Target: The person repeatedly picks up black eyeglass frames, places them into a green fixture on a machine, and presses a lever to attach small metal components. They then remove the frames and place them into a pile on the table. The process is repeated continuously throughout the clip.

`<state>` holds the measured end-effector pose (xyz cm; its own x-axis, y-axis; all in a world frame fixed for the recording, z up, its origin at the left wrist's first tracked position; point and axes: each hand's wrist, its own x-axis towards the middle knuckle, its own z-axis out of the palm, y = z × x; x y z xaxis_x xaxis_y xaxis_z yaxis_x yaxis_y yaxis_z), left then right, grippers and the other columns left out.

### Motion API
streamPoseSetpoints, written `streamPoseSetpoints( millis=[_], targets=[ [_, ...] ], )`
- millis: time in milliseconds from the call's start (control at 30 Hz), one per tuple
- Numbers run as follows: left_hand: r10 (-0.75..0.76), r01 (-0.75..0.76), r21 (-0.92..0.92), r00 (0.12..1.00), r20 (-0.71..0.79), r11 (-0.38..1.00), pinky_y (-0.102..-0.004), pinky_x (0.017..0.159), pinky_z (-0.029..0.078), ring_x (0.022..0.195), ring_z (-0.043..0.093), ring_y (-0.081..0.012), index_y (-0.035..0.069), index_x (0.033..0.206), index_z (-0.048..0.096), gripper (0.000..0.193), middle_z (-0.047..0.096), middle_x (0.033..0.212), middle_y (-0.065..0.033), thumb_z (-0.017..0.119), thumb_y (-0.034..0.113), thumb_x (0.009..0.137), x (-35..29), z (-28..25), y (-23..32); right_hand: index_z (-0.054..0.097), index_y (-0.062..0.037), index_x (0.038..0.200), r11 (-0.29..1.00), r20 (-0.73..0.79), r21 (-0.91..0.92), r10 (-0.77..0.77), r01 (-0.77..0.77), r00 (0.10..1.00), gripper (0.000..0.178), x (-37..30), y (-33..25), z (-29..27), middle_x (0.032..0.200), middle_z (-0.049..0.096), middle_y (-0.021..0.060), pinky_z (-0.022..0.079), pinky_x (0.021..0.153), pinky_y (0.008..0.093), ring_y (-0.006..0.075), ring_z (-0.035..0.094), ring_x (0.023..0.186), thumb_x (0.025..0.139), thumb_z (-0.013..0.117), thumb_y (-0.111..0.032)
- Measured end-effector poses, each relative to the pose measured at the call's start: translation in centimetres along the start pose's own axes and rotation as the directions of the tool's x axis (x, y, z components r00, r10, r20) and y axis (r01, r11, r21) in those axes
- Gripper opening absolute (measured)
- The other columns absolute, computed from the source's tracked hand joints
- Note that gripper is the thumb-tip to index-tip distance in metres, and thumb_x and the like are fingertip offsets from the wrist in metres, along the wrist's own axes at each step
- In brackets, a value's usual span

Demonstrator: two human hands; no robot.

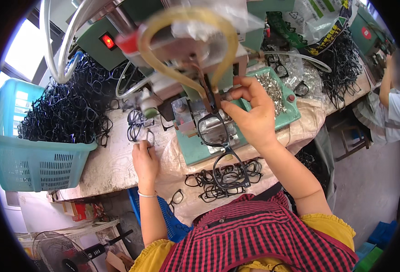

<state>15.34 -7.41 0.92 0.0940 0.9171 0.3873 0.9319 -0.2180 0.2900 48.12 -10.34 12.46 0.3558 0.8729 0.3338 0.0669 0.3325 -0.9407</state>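
Observation:
A black eyeglass frame (227, 149) sits under the head of a green bench machine (188, 152), one rim over the metal fixture and the other reaching toward me. Beside the machine's narrow tip, my right hand (253, 111) has thumb and forefinger drawn together; what lies between them is too small to make out. My left hand (145, 165) rests on the table at the left, its fingers curled on the rim of another eyeglass frame (150, 137). Several loose black frames (135, 123) lie just beyond it. A green tray (292, 113) of small metal parts stands right of the machine.
A turquoise basket (41, 156) heaped with black frames stands at the left. More frames (227, 176) lie along the table's near edge. A hose loop (231, 38) hangs over the machine. A fan (57, 254) is low left; another person (392, 106) sits far right.

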Motion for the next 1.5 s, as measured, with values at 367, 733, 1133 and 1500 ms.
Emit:
streamPoseSetpoints(
  millis=[367,733,1133,1500],
  targets=[
    [-0.226,-0.461,-0.854,0.829,-0.511,0.243,-0.0329,0.068,0.057,0.087,0.063,-0.0179,0.006,0.109,0.053,0.009,0.064,0.102,-0.0132,0.049,0.010,0.102,2.5,-7.6,12.2,0.051,0.0008,0.122,0.987,0.147,0.133,0.072,-0.092,0.986,0.048,-0.5,-2.3,0.7,0.087,0.068,0.0045,0.045,0.082,0.0253,0.0100,0.060,0.085,0.079,0.071,-0.001],
    [-0.107,-0.531,-0.804,0.813,-0.573,0.269,-0.0350,0.076,0.058,0.087,0.067,-0.0249,-0.004,0.114,0.058,0.023,0.068,0.100,-0.0224,0.048,0.014,0.104,7.6,-10.5,16.9,0.048,0.0018,0.126,0.951,0.081,0.307,-0.070,0.042,0.994,0.052,-0.8,1.3,1.7,0.086,0.064,0.0032,0.046,0.089,0.0267,0.0112,0.061,0.091,0.081,0.073,-0.003],
    [0.074,-0.469,-0.834,0.880,-0.469,0.293,-0.0422,0.085,0.057,0.098,0.064,-0.0282,0.000,0.111,0.056,0.019,0.064,0.108,-0.0225,0.045,0.013,0.104,4.5,-11.6,14.2,0.073,-0.0071,0.086,0.400,0.151,-0.881,-0.266,0.251,0.952,0.014,1.2,8.1,-8.4,0.115,0.066,0.0145,0.047,0.097,0.0445,0.0354,0.056,0.120,0.074,0.076,-0.014],
    [0.260,-0.598,-0.672,0.799,-0.542,0.437,-0.0371,0.071,0.059,0.088,0.066,-0.0289,-0.008,0.110,0.057,0.019,0.064,0.099,-0.0246,0.046,0.005,0.101,5.9,-12.9,15.4,0.070,-0.0024,0.091,0.933,-0.156,-0.357,-0.017,-0.041,0.988,0.010,0.0,5.7,-8.9,0.092,0.071,0.0089,0.051,0.079,0.0310,0.0217,0.066,0.084,0.082,0.067,-0.005]
  ],
)
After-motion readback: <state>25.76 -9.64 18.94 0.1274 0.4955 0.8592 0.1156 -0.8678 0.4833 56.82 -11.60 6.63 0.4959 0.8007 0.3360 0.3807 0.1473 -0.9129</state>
